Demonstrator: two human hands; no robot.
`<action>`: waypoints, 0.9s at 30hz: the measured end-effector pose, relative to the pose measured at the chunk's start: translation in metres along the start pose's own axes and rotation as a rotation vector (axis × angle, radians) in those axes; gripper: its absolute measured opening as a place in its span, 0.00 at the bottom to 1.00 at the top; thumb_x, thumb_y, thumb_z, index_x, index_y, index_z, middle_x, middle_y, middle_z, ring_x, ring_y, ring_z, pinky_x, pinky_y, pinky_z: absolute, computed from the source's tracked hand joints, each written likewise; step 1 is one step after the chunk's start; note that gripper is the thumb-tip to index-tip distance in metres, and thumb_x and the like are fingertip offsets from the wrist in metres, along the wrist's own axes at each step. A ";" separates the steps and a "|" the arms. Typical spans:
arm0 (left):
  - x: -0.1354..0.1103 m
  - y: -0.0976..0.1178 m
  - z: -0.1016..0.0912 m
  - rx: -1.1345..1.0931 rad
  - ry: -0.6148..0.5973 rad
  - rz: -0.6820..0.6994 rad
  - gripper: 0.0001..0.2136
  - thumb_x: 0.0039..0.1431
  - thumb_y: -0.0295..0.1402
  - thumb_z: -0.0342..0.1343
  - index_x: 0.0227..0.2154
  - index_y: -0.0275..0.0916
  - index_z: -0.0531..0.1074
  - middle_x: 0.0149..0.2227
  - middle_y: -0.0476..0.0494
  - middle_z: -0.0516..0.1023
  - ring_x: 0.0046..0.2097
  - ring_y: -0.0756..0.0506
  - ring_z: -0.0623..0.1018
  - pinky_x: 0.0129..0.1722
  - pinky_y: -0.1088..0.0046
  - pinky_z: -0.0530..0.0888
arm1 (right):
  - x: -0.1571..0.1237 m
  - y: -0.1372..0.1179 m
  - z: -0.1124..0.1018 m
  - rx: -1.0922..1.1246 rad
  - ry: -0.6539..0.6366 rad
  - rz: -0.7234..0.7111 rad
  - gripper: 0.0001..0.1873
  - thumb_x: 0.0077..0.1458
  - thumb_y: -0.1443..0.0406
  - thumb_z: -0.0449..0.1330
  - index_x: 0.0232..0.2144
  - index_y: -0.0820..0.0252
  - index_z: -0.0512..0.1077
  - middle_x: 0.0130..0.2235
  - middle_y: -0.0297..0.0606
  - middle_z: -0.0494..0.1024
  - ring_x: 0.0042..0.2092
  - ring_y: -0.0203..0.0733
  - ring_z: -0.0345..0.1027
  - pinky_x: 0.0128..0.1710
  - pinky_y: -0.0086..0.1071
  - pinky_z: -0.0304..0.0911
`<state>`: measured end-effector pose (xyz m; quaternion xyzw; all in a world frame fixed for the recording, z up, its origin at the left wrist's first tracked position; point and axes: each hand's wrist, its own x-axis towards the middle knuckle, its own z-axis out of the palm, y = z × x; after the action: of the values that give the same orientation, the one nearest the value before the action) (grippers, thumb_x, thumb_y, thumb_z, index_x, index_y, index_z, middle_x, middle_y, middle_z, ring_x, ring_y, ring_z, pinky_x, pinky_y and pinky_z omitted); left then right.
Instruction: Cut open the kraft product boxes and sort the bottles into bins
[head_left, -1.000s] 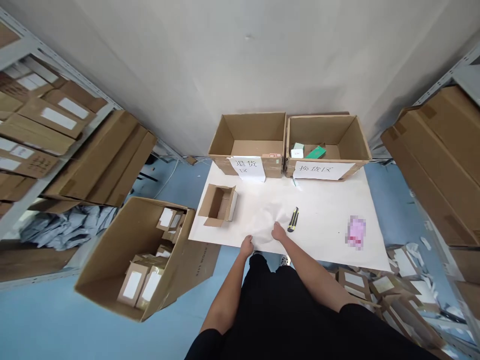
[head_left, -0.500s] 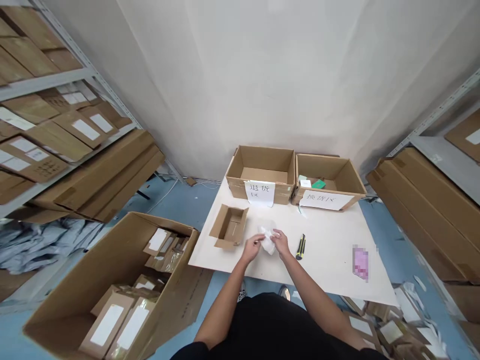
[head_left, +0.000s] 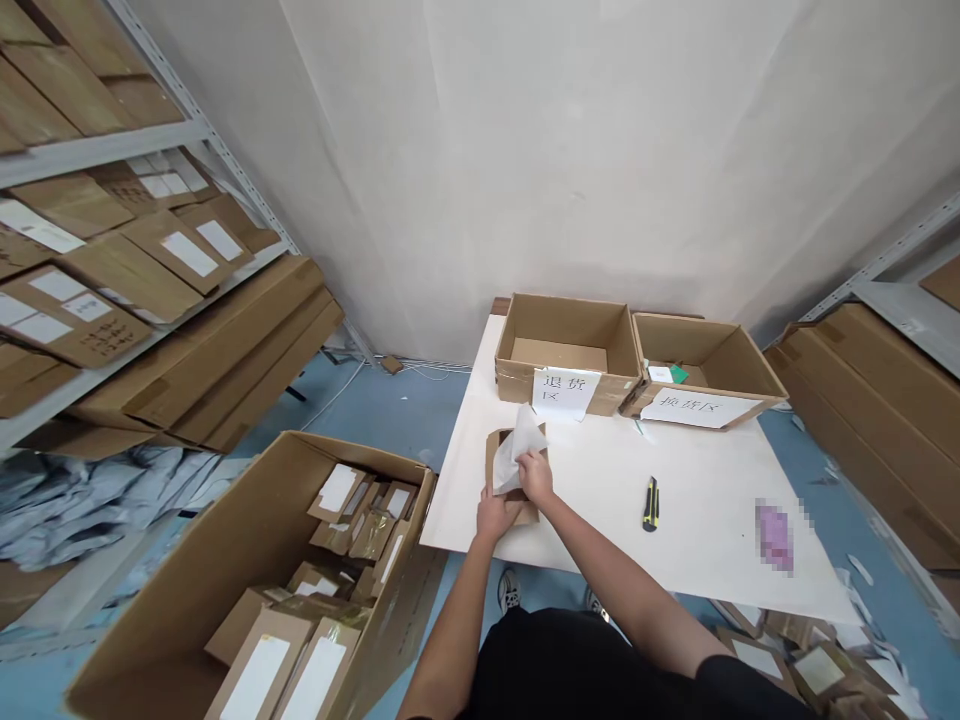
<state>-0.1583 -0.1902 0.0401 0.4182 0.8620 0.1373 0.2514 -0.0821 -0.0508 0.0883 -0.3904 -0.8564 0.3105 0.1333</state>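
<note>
My right hand (head_left: 535, 477) is closed on a thin white wrapping sheet (head_left: 512, 452), which looks like soft foam or plastic. The sheet stands up over a small open cardboard box (head_left: 491, 450) and hides most of its inside. My left hand (head_left: 496, 515) grips the near left side of that box, its fingertips partly hidden. A black and yellow utility knife (head_left: 651, 504) lies on the white table (head_left: 600, 520), to the right of my hands.
Two larger open cartons with handwritten labels, a left carton (head_left: 517, 385) and a right carton (head_left: 720, 408), stand at the table's back. The right one holds small white and green items. A big carton (head_left: 405, 470) of parcels stands on the floor at left. A blurred pink item (head_left: 775, 537) lies at right.
Both hands have moved from the table to the small box at left. The crumpled white wrap is now spread out above the box. My view has shifted left.
</note>
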 end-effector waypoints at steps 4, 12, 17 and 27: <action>-0.016 0.007 0.012 0.005 -0.068 0.046 0.24 0.58 0.48 0.64 0.53 0.42 0.81 0.74 0.39 0.59 0.73 0.32 0.60 0.68 0.59 0.65 | -0.002 -0.003 0.031 -0.206 -0.417 0.134 0.04 0.50 0.66 0.66 0.29 0.61 0.79 0.30 0.41 0.80 0.40 0.51 0.79 0.40 0.35 0.72; -0.013 -0.006 0.013 0.076 -0.113 0.192 0.21 0.49 0.36 0.74 0.48 0.42 0.82 0.76 0.39 0.53 0.74 0.33 0.58 0.67 0.56 0.67 | -0.042 0.026 0.019 -0.284 -0.200 0.114 0.25 0.60 0.71 0.56 0.59 0.64 0.75 0.66 0.55 0.71 0.62 0.52 0.70 0.60 0.40 0.66; -0.011 -0.007 0.022 0.102 0.120 0.307 0.10 0.60 0.27 0.63 0.43 0.45 0.84 0.68 0.39 0.69 0.67 0.36 0.69 0.65 0.55 0.70 | -0.082 0.054 -0.008 -0.309 -0.265 0.073 0.17 0.59 0.67 0.62 0.49 0.63 0.81 0.63 0.54 0.74 0.67 0.58 0.63 0.66 0.44 0.61; 0.014 0.115 -0.009 -0.008 0.352 0.728 0.09 0.68 0.33 0.58 0.43 0.43 0.83 0.61 0.35 0.78 0.58 0.34 0.76 0.56 0.54 0.76 | -0.112 0.093 -0.080 -0.320 0.359 0.199 0.10 0.56 0.71 0.65 0.42 0.60 0.79 0.74 0.53 0.58 0.76 0.62 0.44 0.68 0.60 0.56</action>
<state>-0.0955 -0.1085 0.0945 0.6652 0.6871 0.2901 0.0365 0.0837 -0.0538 0.0921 -0.5378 -0.8146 0.1082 0.1885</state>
